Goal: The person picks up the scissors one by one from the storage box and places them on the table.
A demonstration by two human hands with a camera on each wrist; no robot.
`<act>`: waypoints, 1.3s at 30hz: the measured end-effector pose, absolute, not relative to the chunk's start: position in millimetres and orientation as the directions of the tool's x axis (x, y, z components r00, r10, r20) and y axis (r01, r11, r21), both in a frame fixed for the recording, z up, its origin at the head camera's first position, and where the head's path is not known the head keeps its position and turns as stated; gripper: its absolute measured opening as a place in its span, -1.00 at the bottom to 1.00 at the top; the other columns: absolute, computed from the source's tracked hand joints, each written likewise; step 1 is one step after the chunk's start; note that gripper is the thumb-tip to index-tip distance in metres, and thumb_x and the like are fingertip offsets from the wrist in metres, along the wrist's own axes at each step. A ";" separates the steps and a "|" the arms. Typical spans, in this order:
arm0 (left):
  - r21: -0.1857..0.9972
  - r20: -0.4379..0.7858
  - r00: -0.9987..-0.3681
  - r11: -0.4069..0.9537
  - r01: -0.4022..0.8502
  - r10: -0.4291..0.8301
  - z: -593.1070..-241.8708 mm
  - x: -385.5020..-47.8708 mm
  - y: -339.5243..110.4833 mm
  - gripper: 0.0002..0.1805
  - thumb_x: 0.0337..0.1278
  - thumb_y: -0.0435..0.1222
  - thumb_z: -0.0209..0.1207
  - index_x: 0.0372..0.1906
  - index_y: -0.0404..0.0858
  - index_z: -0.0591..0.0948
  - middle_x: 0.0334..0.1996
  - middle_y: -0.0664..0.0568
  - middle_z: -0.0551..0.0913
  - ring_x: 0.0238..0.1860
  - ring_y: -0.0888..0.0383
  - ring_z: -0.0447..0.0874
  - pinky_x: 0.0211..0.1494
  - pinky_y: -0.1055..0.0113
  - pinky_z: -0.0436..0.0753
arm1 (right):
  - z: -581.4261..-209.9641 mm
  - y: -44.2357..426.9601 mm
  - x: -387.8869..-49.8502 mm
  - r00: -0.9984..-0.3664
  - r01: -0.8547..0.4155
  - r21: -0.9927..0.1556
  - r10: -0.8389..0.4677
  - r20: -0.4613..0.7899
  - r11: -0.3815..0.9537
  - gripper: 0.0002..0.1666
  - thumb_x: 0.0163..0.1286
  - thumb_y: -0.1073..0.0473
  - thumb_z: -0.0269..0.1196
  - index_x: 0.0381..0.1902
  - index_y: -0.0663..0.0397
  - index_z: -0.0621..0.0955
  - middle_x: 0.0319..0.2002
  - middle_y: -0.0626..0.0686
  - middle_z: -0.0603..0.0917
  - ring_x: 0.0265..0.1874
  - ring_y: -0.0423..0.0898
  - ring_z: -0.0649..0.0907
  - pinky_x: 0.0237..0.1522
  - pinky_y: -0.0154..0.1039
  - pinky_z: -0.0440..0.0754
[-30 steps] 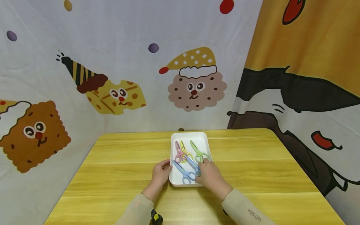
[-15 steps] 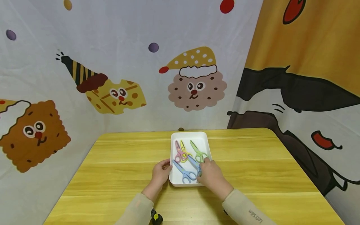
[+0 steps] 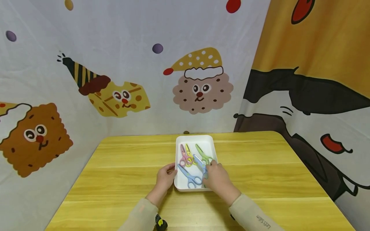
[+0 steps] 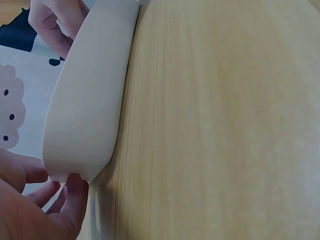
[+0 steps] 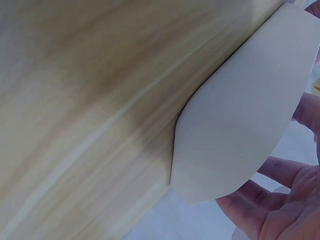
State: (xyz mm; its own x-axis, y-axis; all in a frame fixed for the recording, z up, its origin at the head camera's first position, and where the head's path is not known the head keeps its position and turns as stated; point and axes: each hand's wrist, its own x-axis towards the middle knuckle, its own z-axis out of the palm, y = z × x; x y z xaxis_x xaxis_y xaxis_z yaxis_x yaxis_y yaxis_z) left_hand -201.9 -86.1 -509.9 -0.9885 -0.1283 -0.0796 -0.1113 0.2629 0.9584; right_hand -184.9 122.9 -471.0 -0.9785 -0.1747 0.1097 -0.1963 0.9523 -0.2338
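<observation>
A white tray (image 3: pixel 194 140) stands on the wooden table with several small scissors in it. My left hand (image 3: pixel 165 177) touches the tray's outer left wall with its fingertips (image 4: pixel 75 182). Over the tray's right side, my right hand (image 3: pixel 216 176) grips a pair of blue scissors (image 3: pixel 199 163), its blades pointing away and left; the handles are partly hidden by the fingers. A second pair of blue scissors (image 3: pixel 189 175) lies at the near left. Farther back lie pink scissors (image 3: pixel 184 156) overlapping yellow scissors (image 3: pixel 189 152), and green scissors (image 3: pixel 202 151) to their right.
The wooden table (image 3: pixel 130 166) extends on both sides of the tray. A cloth backdrop (image 3: pixel 130 38) with cartoon prints hangs behind it. A small black and yellow object (image 3: pixel 160 223) shows beside the left sleeve.
The gripped blue scissors have shifted slightly away and right, and their blades overlap the green scissors' handle area more. My right hand has moved a little right. My left hand keeps its place.
</observation>
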 end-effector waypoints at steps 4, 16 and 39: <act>0.958 -0.076 -0.989 0.265 -0.109 -0.129 -508.8 -201.2 -86.1 -0.64 0.12 -0.48 0.17 0.06 -0.47 0.56 -0.09 -0.31 0.64 -0.12 -0.04 0.65 -0.08 0.26 0.70 | -470.9 125.0 -186.3 -0.978 -0.197 -0.265 -0.172 0.115 0.944 -0.54 -0.07 0.06 0.39 -0.24 0.25 0.64 -0.34 0.13 0.50 -0.46 -0.05 0.43 -0.54 -0.24 0.48; 0.959 -0.086 -0.987 0.259 -0.119 -0.136 -508.9 -202.2 -86.0 -0.64 0.13 -0.48 0.16 0.06 -0.47 0.56 -0.08 -0.31 0.63 -0.11 -0.05 0.65 -0.07 0.26 0.69 | -465.5 133.0 -190.9 -0.971 -0.209 -0.238 -0.172 0.166 0.948 -0.44 -0.06 0.02 0.39 -0.12 0.24 0.62 -0.23 0.17 0.54 -0.42 -0.03 0.47 -0.51 -0.20 0.53; 0.959 -0.101 -0.986 0.251 -0.132 -0.135 -512.4 -203.3 -85.9 -0.64 0.14 -0.47 0.16 0.07 -0.45 0.56 -0.07 -0.28 0.63 -0.08 -0.05 0.65 -0.06 0.25 0.69 | -463.3 155.0 -200.0 -0.983 -0.156 -0.274 -0.121 0.141 0.949 -0.37 0.04 -0.01 0.37 0.04 0.23 0.59 -0.05 0.22 0.56 -0.22 0.07 0.55 -0.21 -0.01 0.65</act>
